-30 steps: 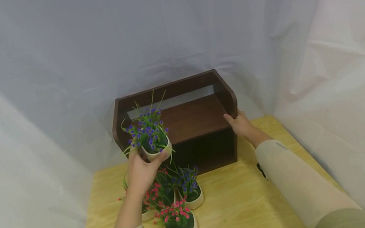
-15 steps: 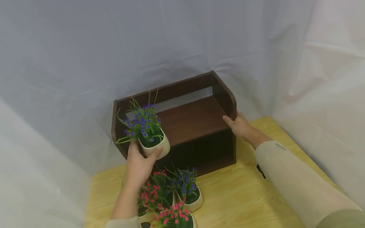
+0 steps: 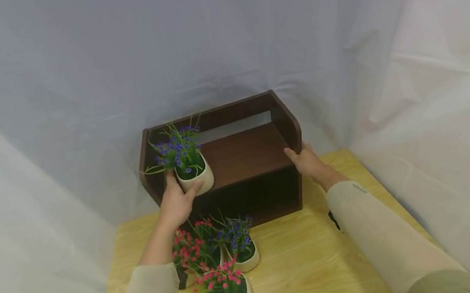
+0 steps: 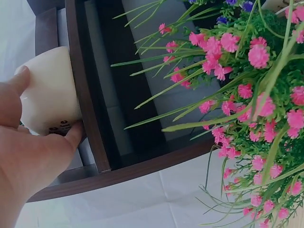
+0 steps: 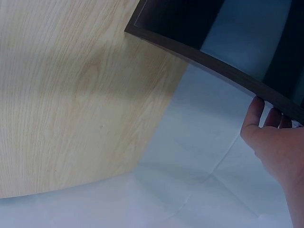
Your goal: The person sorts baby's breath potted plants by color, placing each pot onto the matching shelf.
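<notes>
My left hand [image 3: 176, 202] holds a white pot [image 3: 198, 179] with artificial blue-purple flowers [image 3: 177, 148], thumb and fingers round its sides. It is at the left front of the upper board of a dark brown wooden shelf [image 3: 245, 155]. In the left wrist view, the pot [image 4: 50, 90] meets the front edge of that board; whether it bears weight there I cannot tell. At the shelf's right side panel, my right hand [image 3: 308, 161] grips the front edge, thumb inside and fingers outside. Part of this grip shows in the right wrist view, where the fingers touch the panel [image 5: 213, 61].
Several potted plants stand on the wooden table [image 3: 299, 259] before the shelf: one with pink flowers [image 3: 223, 276] in front, one with blue flowers [image 3: 240, 240] behind it, and red-flowered ones [image 3: 188, 248] partly behind my left forearm. White sheeting [image 3: 218, 41] surrounds the table.
My left hand has carried the blue-flowered pot forward to the upper board, tilting it more upright along the way. The right hand stays on the side panel.
</notes>
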### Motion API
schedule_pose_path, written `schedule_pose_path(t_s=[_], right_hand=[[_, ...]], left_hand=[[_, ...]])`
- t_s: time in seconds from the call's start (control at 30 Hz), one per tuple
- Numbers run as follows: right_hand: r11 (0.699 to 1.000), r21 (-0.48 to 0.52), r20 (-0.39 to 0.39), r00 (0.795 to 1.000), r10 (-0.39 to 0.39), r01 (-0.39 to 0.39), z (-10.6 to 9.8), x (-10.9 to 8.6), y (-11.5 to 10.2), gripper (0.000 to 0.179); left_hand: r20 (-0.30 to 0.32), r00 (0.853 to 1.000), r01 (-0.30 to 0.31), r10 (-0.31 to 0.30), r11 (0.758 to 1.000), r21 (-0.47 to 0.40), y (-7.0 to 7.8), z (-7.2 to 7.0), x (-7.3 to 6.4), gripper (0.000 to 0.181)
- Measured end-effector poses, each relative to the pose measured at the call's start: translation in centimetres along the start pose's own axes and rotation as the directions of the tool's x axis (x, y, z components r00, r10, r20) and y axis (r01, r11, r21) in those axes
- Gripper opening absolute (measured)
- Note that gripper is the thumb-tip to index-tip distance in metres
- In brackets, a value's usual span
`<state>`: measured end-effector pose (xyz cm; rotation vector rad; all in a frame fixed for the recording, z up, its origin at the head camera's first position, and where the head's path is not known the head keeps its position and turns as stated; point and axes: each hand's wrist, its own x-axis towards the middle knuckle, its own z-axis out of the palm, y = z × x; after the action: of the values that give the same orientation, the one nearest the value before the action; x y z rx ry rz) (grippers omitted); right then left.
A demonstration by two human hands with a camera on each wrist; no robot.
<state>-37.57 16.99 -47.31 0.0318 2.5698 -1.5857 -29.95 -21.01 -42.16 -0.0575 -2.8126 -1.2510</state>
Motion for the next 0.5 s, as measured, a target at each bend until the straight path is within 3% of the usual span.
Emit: schedule_pose_path(t_s=[0.2, 0.5], right_hand=[[1.000, 0.014, -0.015, 1.000, -0.007, 0.007, 0.3, -0.1, -0.6, 0.080], [1.000, 0.009, -0.019, 0.999, 0.026, -0.026, 1.0, 0.1, -0.4, 0.083]], left_hand=[[0.015, 0.999, -0.049, 0.049, 0.998, 0.035, -0.1, -0.6, 1.1, 0.090], [0.036, 0.999, -0.029, 0.027, 0.998, 0.056, -0.6, -1.6, 2.4, 0.096]])
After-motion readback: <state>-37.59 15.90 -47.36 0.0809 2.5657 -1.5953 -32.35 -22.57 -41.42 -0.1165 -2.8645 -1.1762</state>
